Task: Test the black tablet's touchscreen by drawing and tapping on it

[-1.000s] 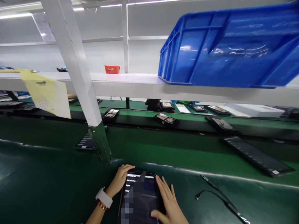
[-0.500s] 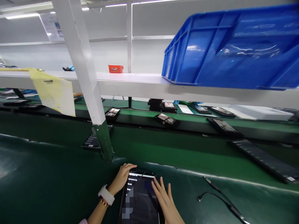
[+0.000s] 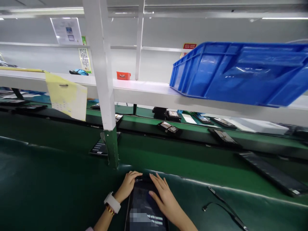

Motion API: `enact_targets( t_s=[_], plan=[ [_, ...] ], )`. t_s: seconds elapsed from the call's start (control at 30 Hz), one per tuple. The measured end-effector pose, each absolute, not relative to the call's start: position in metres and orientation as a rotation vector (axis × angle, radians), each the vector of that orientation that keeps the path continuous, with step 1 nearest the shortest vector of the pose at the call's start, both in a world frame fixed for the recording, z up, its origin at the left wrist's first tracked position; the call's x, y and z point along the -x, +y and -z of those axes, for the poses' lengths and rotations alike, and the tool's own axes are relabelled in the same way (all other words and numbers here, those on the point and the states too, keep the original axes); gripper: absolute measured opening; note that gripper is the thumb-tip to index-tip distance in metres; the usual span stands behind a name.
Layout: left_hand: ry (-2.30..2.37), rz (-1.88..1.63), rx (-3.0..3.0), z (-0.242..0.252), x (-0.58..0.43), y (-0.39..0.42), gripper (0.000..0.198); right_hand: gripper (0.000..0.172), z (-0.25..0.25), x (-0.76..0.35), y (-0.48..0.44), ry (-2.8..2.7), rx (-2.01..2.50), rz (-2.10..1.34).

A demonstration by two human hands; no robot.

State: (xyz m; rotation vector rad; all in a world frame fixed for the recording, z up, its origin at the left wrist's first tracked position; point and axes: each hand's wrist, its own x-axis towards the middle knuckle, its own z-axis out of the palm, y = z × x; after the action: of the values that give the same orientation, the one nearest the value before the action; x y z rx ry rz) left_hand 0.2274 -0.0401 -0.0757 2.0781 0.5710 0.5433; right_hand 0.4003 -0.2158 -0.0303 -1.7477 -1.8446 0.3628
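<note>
A black tablet lies on the green bench in front of me, its lower end cut off by the frame. White text ending in "write success" shows low on its dark screen; part of the screen is pixelated. My left hand is closed on the tablet's top left corner, fingers bent over the top edge. Above the upper right of the screen, my right hand has its fingers stretched toward the top edge and its thumb apart. Whether the right fingers touch the tablet, I cannot tell.
To the right lies a black cable. Beyond the bench, a large dark tablet and several devices rest on the green line. A post rises ahead; a blue crate stands on the shelf, with a yellow sheet hanging left.
My right hand has moved up toward the tablet's top edge. The screen has gone from a menu list to dark with success text. The camera view has shifted.
</note>
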Motion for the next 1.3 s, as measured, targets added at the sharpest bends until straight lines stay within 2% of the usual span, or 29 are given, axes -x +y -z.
enact_targets(
  t_s=[0.07, 0.2, 0.3, 0.63, 0.93, 1.13, 1.23, 1.3],
  plan=[
    [0.567, -0.553, -2.078, 0.078, -0.227, -0.04, 0.05, 0.049, 0.024, -0.4, -0.188, -1.854, 1.806, -0.435],
    [0.575, -0.584, -2.076, 0.086, -0.227, -0.039, 0.049, 0.02, 0.023, -0.403, -0.13, -1.798, 1.916, -0.588],
    [0.614, -0.604, -2.047, 0.092, -0.228, -0.039, 0.047, 0.007, 0.029, -0.408, -0.101, -1.797, 1.963, -0.716],
    [0.563, -0.673, -1.947, 0.103, -0.23, -0.031, 0.036, 0.016, 0.045, -0.409, -0.092, -1.738, 2.031, -0.815],
    [0.558, -0.77, -1.895, 0.087, -0.228, -0.039, 0.03, 0.017, 0.053, -0.4, -0.086, -1.423, 2.18, -0.781],
    [0.699, -0.774, -1.874, 0.076, -0.213, -0.059, 0.054, 0.021, 0.055, -0.419, -0.081, -0.938, 2.184, -0.673],
    [0.812, -0.73, -1.848, 0.081, -0.195, -0.088, 0.066, 0.02, 0.055, -0.435, -0.094, -0.855, 2.033, -0.648],
    [0.848, -0.647, -1.79, 0.093, -0.182, -0.112, 0.074, 0.026, 0.056, -0.445, -0.112, -0.871, 1.896, -0.627]
  ],
)
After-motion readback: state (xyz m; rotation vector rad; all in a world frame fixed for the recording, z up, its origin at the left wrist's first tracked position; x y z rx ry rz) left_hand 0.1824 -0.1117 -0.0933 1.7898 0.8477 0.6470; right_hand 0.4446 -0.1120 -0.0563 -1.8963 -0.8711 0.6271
